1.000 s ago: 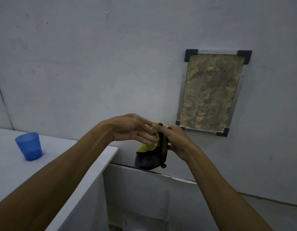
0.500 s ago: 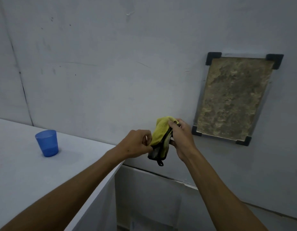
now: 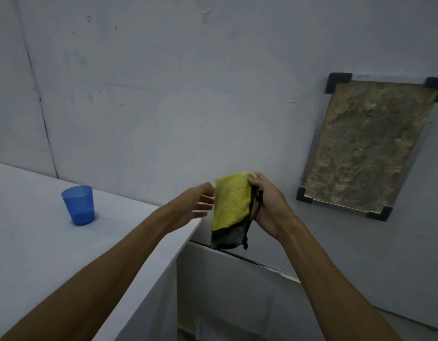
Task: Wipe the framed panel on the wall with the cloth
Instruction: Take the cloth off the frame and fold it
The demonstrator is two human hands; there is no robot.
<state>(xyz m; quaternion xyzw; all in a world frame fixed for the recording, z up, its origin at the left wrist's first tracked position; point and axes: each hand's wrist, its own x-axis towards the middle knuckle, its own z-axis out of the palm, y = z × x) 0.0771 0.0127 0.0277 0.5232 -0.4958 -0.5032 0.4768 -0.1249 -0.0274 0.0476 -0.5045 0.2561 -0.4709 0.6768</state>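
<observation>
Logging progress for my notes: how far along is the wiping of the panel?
Done: the cloth is picked up and folded. In hand: the right hand grips it, the left hand open beside it. Left: all the wiping; the panel looks grimy and the cloth is clear of it.

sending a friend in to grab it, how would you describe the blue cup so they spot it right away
Start at the white counter on the left, below the grey wall. The blue cup stands upright near the counter's back, left of the person's hands. It is the only see-through blue thing there, unlike the yellow cloth held nearby.
</observation>
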